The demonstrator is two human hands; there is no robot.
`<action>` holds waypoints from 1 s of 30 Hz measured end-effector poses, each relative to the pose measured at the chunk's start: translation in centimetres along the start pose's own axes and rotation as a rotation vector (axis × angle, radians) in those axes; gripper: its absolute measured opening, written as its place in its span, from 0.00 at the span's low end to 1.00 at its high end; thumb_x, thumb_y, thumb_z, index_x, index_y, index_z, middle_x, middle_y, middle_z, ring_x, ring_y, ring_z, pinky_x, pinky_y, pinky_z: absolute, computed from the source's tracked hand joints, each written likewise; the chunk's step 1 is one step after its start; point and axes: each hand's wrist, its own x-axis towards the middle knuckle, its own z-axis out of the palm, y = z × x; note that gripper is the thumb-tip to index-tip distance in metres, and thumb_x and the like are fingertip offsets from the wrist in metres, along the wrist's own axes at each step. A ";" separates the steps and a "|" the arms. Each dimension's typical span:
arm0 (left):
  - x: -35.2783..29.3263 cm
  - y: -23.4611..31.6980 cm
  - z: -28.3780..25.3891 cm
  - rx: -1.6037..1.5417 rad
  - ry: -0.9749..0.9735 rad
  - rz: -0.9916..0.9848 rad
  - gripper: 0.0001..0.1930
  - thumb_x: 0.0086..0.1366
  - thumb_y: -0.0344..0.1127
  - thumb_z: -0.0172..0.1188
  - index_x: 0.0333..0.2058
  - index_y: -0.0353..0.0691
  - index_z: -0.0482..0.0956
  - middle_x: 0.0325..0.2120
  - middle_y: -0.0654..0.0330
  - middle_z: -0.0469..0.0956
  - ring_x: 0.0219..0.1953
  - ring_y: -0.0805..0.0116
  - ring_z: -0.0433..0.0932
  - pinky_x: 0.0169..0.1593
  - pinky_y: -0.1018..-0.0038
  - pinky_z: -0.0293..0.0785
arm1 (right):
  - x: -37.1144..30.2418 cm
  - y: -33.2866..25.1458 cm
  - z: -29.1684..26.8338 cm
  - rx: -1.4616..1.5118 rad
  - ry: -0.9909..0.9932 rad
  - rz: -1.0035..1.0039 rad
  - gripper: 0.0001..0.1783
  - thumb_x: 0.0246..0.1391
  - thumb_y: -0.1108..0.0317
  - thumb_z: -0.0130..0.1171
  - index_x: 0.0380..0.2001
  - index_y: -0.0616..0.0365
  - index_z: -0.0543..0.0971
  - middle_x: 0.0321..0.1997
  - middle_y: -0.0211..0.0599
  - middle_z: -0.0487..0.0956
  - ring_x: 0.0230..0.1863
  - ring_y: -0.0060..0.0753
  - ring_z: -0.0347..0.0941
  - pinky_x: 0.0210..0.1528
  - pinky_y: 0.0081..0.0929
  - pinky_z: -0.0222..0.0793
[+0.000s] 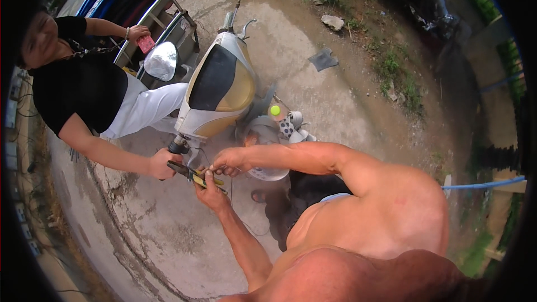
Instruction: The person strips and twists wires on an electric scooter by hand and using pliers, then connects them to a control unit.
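Observation:
My left hand is closed around pliers with yellow handles. Their dark jaws point left, close to another person's hand on the scooter's handlebar grip. Just right of the pliers, the fingers of my right hand are pinched together beside the brake lever; what lies between them is too small to make out. A thin dark cable hangs below my hands. Above them stands the scooter's white, gold and black front, with a round mirror on its left.
A person in a black top stands at left, holding a pink-red object. Behind is a metal-railed cart. A white bucket and a bottle with a green cap are near my right arm. A grey flat scrap lies beyond.

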 end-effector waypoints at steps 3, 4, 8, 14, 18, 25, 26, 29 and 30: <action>0.0 -0.3 -0.7 -0.094 0.026 -0.097 0.15 0.72 0.28 0.60 0.53 0.28 0.76 0.43 0.56 0.80 0.41 0.67 0.80 0.46 0.72 0.79 | 0.6 0.2 0.6 -0.115 0.022 -0.053 0.07 0.66 0.65 0.61 0.32 0.53 0.78 0.24 0.23 0.71 0.17 0.14 0.56 0.17 0.20 0.47; 0.1 -0.4 -0.7 -0.168 0.043 -0.127 0.14 0.72 0.29 0.59 0.53 0.27 0.76 0.43 0.55 0.80 0.42 0.65 0.81 0.47 0.71 0.79 | 0.7 0.1 0.7 -0.118 0.022 -0.053 0.07 0.66 0.65 0.61 0.32 0.53 0.78 0.24 0.23 0.71 0.17 0.14 0.56 0.17 0.20 0.47; 0.0 -1.1 -1.2 -0.223 0.094 -0.188 0.14 0.74 0.31 0.60 0.53 0.28 0.78 0.43 0.57 0.82 0.42 0.68 0.81 0.46 0.73 0.77 | 1.2 0.1 0.9 -0.263 0.071 -0.081 0.08 0.63 0.64 0.65 0.32 0.54 0.78 0.22 0.25 0.71 0.16 0.17 0.57 0.18 0.22 0.50; -2.7 -1.9 -2.6 0.071 0.034 -0.116 0.16 0.72 0.29 0.59 0.55 0.27 0.76 0.47 0.53 0.80 0.47 0.63 0.80 0.54 0.69 0.77 | 1.7 0.6 -0.2 -0.449 0.113 -0.200 0.12 0.63 0.60 0.66 0.33 0.57 0.79 0.24 0.28 0.74 0.20 0.22 0.64 0.22 0.25 0.57; -6.7 -3.4 -3.8 0.164 0.023 -0.153 0.19 0.71 0.29 0.58 0.58 0.28 0.76 0.52 0.52 0.80 0.53 0.62 0.79 0.60 0.66 0.73 | 1.5 0.0 1.4 -0.601 0.138 -0.247 0.16 0.63 0.57 0.67 0.36 0.61 0.80 0.27 0.31 0.78 0.24 0.23 0.70 0.26 0.26 0.65; -10.4 -4.0 -5.3 -0.025 -0.101 -0.422 0.24 0.72 0.35 0.58 0.63 0.29 0.74 0.57 0.53 0.78 0.57 0.63 0.76 0.61 0.68 0.70 | 2.5 1.0 1.7 -0.607 0.244 -0.305 0.15 0.65 0.60 0.65 0.39 0.64 0.80 0.28 0.32 0.82 0.27 0.22 0.78 0.30 0.24 0.74; -10.6 -3.5 -5.2 -0.042 -0.099 -0.446 0.24 0.71 0.37 0.60 0.61 0.29 0.76 0.55 0.54 0.79 0.56 0.65 0.76 0.60 0.69 0.70 | 2.5 1.3 2.2 -0.658 0.268 -0.315 0.15 0.65 0.60 0.65 0.39 0.64 0.81 0.28 0.32 0.82 0.27 0.22 0.78 0.30 0.25 0.74; -10.7 -4.6 -4.9 -0.048 -0.120 -0.385 0.25 0.71 0.39 0.61 0.61 0.30 0.76 0.55 0.54 0.79 0.53 0.66 0.76 0.58 0.70 0.71 | 2.7 1.4 2.3 -0.746 0.332 -0.358 0.14 0.63 0.61 0.65 0.39 0.65 0.81 0.29 0.34 0.84 0.27 0.23 0.78 0.31 0.26 0.74; -10.7 -4.5 -4.8 -0.051 -0.108 -0.388 0.25 0.71 0.39 0.61 0.61 0.30 0.76 0.55 0.54 0.79 0.53 0.66 0.76 0.58 0.70 0.71 | 2.8 1.9 2.3 -0.768 0.330 -0.359 0.15 0.63 0.62 0.65 0.38 0.65 0.82 0.30 0.36 0.84 0.27 0.23 0.79 0.31 0.26 0.75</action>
